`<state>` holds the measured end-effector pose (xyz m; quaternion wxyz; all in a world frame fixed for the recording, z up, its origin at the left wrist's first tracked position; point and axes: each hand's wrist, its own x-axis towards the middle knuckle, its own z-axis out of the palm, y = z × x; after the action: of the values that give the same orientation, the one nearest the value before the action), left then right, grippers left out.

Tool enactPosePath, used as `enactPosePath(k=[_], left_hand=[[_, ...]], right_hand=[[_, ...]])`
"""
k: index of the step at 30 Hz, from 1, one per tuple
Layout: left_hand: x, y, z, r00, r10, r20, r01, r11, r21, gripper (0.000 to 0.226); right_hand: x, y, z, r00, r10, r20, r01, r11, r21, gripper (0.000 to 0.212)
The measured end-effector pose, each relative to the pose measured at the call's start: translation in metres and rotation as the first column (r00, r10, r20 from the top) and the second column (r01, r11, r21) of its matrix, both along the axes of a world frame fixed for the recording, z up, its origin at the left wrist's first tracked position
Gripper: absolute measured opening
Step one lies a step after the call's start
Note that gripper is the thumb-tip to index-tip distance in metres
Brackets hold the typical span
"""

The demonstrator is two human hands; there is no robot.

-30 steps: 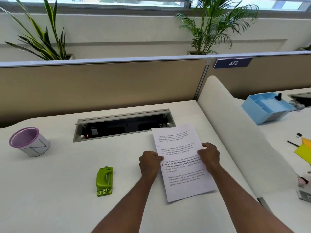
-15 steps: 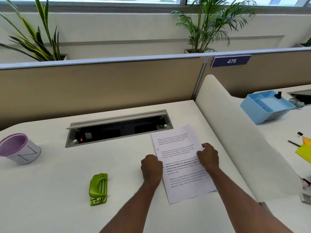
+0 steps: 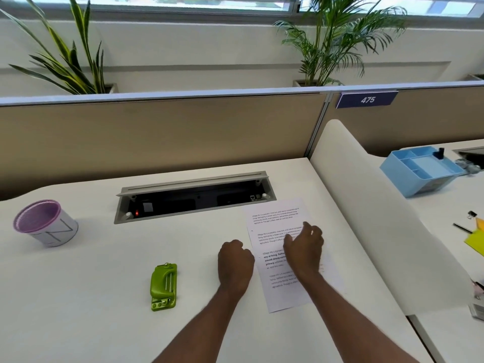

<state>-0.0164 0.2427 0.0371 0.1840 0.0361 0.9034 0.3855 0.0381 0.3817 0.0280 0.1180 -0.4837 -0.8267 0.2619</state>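
The right hand (image 3: 303,250) lies over the middle of the printed sheet (image 3: 275,216), blurred, its fingers loosely bent and apart, gripping nothing. The left hand (image 3: 235,263) sits just beside the sheet's left edge with its fingers curled under; I cannot tell whether they pinch that edge or only rest against it. The sheet lies flat, right of centre in the frame, slightly turned. It should be very light, limp and easy to crease, and it will likely slide on the smooth top, so the long edges look like the best places to take hold. The white desk (image 3: 91,297) also carries a green hole punch (image 3: 163,285) at lower centre, a purple mesh cup (image 3: 44,222) at far left and an open cable tray (image 3: 193,197) above the hands. A tan partition (image 3: 157,134) and potted plants fill the top, with a blue organiser (image 3: 421,169) at right.
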Motion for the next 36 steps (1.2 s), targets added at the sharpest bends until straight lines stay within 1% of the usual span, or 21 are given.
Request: enactPosePath(k=[2,6,8,12,15,18,21,24,27,31,36], left_hand=[[0.001,-0.01,-0.001,0.998,-0.001,-0.06,-0.001,0.999,-0.039,0.029],[0.002,-0.045,0.002,0.989,0.015,-0.148,-0.026,0.997,-0.073,0.03],[0.0,-0.066,0.004,0.984,0.03,-0.176,-0.045,0.996,-0.082,0.03],[-0.005,-0.107,0.007,0.959,0.052,-0.28,-0.085,0.99,-0.108,0.027],[-0.011,-0.137,0.009,0.942,0.079,-0.327,-0.151,0.968,-0.2,0.028],[-0.016,-0.162,0.009,0.954,0.103,-0.282,-0.184,0.943,-0.278,0.031],[-0.018,-0.177,0.005,0.973,0.132,-0.19,-0.188,0.928,-0.321,0.044],[-0.02,-0.184,0.0,0.982,0.129,-0.135,-0.166,0.935,-0.315,0.044],[-0.021,-0.186,-0.003,0.986,0.106,-0.127,-0.139,0.946,-0.291,0.041],[-0.025,-0.187,-0.003,0.988,0.119,-0.102,-0.142,0.957,-0.252,0.034],[-0.03,-0.187,-0.001,0.986,0.132,-0.097,-0.151,0.964,-0.219,0.033]], right_hand=[[-0.005,-0.023,-0.002,0.996,0.088,0.003,-0.088,0.996,0.004,0.06],[-0.012,-0.076,-0.007,0.964,0.266,0.014,-0.266,0.964,0.028,0.057],[-0.014,-0.101,-0.01,0.942,0.336,0.03,-0.336,0.942,0.006,0.057],[-0.017,-0.138,-0.015,0.905,0.421,0.067,-0.42,0.907,-0.032,0.056],[-0.017,-0.159,-0.018,0.888,0.452,0.084,-0.449,0.892,-0.052,0.051],[-0.018,-0.175,-0.02,0.881,0.464,0.096,-0.458,0.885,-0.079,0.049],[-0.018,-0.189,-0.022,0.866,0.484,0.127,-0.478,0.875,-0.075,0.047],[-0.019,-0.203,-0.023,0.854,0.502,0.138,-0.497,0.865,-0.066,0.047],[-0.022,-0.212,-0.024,0.854,0.503,0.137,-0.498,0.864,-0.068,0.047],[-0.022,-0.214,-0.026,0.855,0.497,0.146,-0.493,0.868,-0.061,0.048],[-0.02,-0.21,-0.029,0.855,0.49,0.169,-0.491,0.87,-0.04,0.047]])
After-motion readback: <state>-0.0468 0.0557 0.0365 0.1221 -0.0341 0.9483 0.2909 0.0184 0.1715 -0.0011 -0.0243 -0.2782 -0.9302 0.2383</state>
